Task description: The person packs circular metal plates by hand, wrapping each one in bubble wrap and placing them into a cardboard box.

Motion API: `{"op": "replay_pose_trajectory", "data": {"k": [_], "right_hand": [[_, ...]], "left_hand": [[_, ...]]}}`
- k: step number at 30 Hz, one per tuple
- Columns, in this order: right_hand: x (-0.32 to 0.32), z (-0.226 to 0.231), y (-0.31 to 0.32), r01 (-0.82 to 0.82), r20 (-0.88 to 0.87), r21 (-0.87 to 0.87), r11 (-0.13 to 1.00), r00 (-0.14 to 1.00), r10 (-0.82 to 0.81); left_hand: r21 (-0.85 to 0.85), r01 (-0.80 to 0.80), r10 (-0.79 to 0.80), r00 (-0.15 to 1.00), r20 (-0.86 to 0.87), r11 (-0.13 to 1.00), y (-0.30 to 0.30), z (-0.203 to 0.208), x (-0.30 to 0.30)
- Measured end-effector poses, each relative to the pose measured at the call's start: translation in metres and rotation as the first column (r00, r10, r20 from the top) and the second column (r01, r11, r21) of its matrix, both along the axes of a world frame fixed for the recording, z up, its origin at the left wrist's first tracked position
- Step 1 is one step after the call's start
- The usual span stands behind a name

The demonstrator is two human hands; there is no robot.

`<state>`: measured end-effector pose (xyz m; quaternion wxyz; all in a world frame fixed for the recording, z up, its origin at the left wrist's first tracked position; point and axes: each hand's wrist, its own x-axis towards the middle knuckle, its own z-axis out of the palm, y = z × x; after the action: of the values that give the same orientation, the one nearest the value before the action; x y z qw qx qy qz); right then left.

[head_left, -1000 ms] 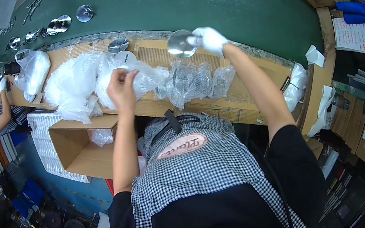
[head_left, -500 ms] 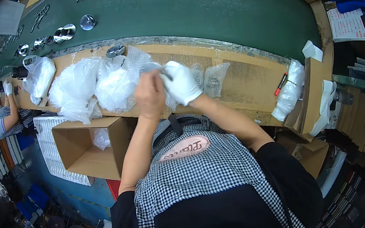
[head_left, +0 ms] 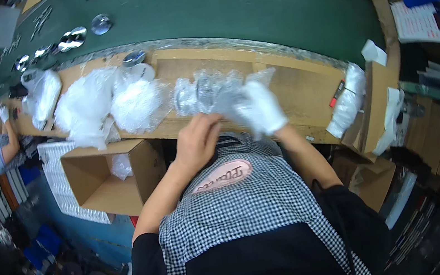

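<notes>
My right hand (head_left: 265,107), in a white glove and smeared by motion, is closed on a bubble-wrapped piece (head_left: 231,104) at the bench's near edge. Just left of that piece, my bare left hand (head_left: 196,142) has its fingers curled together, tips close to the wrap. Whatever those fingers hold, if anything, is hidden. Beyond my hands, several bubble-wrapped round pieces (head_left: 203,88) sit in a row on the cardboard-covered ledge (head_left: 303,92). To their left lies a pile of bubble wrap (head_left: 139,105), with a shiny round metal disc (head_left: 134,58) behind it.
Crumpled clear bags (head_left: 83,103) cover the ledge's left part. An open cardboard box (head_left: 107,178) stands below. At right are a red-black marker (head_left: 337,94) and a clear plastic bundle (head_left: 350,98). Shiny metal parts (head_left: 73,39) lie on the green table (head_left: 225,13). A co-worker (head_left: 5,148) is far left.
My hands have come apart and nearer my apron, the right one moving rightward with the wrapped piece. More of the wrapped row now shows behind them.
</notes>
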<state>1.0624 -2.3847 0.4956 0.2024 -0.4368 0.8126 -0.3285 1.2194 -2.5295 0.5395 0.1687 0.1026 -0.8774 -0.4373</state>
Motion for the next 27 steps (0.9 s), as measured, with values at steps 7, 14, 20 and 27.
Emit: {"op": "replay_pose_trajectory", "data": {"k": [7,14,20,27], "right_hand": [[-0.009,-0.061,0.033,0.479,-0.333,0.473,0.739,0.874,-0.353],[-0.049,-0.006,-0.064,0.068,-0.073,0.616,0.785,0.997,-0.030],[-0.046,-0.058,-0.264,-0.138,0.592,0.394,0.909,0.794,-0.136],[-0.031,-0.155,-0.356,0.016,0.417,0.586,0.810,0.851,-0.319]], "left_hand": [[-0.211,-0.442,0.488,0.819,0.301,0.872,-0.097,-0.118,0.016],[-0.509,-0.331,0.595,0.592,0.544,0.795,-0.115,-0.165,-0.001],[-0.300,-0.494,0.565,0.570,0.596,0.816,-0.141,-0.168,0.034],[0.584,-0.703,0.474,0.708,0.523,0.406,-0.146,-0.099,0.045]]}}
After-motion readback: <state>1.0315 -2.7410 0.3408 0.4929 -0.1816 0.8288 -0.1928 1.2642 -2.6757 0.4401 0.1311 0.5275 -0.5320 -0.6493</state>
